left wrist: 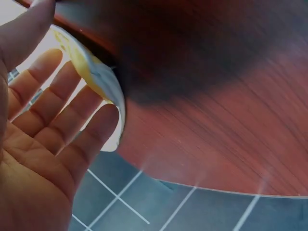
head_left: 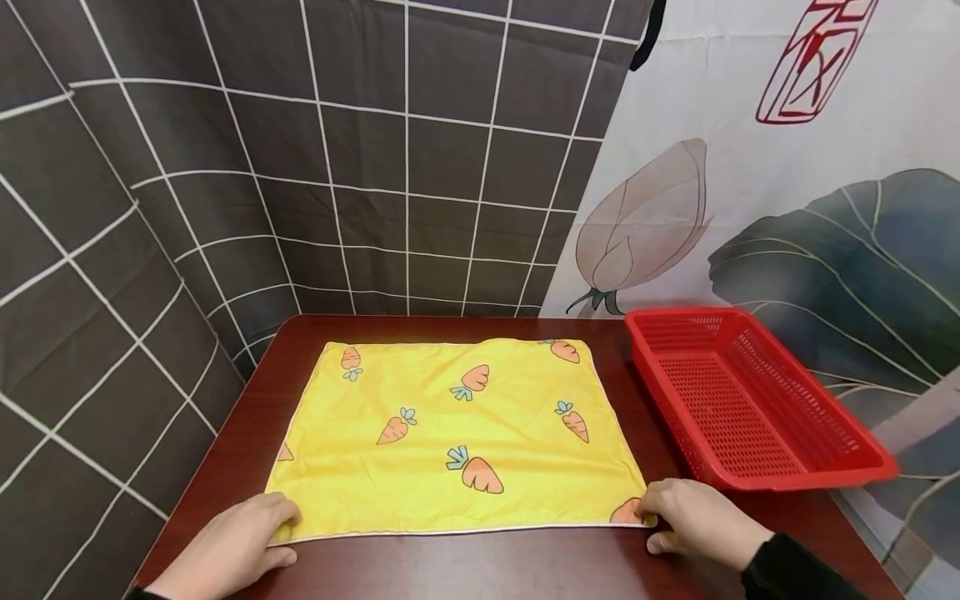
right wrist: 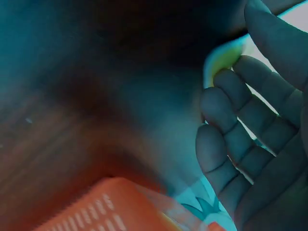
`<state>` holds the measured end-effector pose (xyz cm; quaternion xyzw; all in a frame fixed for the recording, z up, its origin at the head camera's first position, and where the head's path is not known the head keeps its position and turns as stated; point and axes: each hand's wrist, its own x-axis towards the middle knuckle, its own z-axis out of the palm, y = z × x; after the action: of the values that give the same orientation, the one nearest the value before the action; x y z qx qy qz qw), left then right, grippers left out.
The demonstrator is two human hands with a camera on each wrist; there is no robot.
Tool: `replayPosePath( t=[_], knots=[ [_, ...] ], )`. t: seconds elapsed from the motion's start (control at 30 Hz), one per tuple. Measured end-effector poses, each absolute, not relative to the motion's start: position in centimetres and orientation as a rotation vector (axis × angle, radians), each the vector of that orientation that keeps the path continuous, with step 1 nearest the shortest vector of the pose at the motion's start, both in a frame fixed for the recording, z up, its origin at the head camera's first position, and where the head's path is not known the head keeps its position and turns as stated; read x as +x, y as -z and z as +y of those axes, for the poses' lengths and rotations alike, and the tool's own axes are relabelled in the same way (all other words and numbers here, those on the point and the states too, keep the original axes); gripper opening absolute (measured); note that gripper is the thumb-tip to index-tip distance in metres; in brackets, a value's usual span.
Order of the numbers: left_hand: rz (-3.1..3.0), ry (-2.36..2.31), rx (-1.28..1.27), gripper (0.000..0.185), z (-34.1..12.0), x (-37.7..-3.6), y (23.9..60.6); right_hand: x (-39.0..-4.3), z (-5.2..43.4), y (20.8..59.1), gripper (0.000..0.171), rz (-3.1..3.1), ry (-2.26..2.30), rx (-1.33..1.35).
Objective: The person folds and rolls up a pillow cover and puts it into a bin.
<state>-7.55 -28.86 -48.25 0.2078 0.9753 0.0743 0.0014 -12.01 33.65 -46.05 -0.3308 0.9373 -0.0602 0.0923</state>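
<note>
Head view: beside a red basket (head_left: 810, 481), both hands (head_left: 231, 537) (head_left: 697, 518) rest loose fingers (head_left: 281, 505) on yellow cloth (head_left: 438, 425).

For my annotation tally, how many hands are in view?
2: the left hand is at the yellow cloth's near-left corner, the right hand at its near-right corner. No other hand shows.

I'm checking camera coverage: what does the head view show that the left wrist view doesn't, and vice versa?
Head only: the rectangular red plastic basket, the right hand, orange carrot prints on the yellow fabric sheet.
Left wrist only: palm of the left hand.
Both: the left hand, the sheet, the reddish-brown wood-grain table, the dark grey white-gridded cloth.
</note>
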Motion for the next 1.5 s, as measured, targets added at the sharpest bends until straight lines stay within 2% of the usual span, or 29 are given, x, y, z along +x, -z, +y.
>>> replayPosePath(
  t=[0.2, 0.5, 0.73, 0.9, 1.17, 1.4, 1.5],
  knots=[
    [3.106, -0.177, 0.611, 0.032, -29.8, -7.3, 48.4, -11.8, 33.7, 46.9, 0.030, 2.847, 0.139, -1.062],
    [3.164, -0.159, 0.751, 0.031, -30.2, -7.2, 49.2, -11.4, 33.5, 47.7, 0.036, 3.046, -0.009, -1.232],
    [3.171, -0.109, 0.680, 0.030, -29.8, -7.0, 49.6, -11.2, 33.4, 48.5, 0.036, 3.113, -0.042, -1.315],
    [3.154, -0.201, 0.654, 0.032, -30.0, -7.1, 49.5, -11.0, 33.8, 48.5, 0.036, 3.073, 0.049, -1.273],
    [3.192, -0.390, 0.645, 0.037, -30.7, -7.0, 49.6, -11.2, 34.3, 48.2, 0.029, 2.929, 0.244, -0.901],
    [3.138, -0.448, 0.510, 0.030, -30.9, -7.3, 49.3, -11.6, 34.3, 48.4, 0.034, 2.855, 0.282, -0.919],
    [3.162, -0.448, 0.528, 0.028, -31.0, -7.3, 49.4, -11.5, 34.1, 48.4, 0.028, 2.895, 0.272, -0.982]
  ],
)
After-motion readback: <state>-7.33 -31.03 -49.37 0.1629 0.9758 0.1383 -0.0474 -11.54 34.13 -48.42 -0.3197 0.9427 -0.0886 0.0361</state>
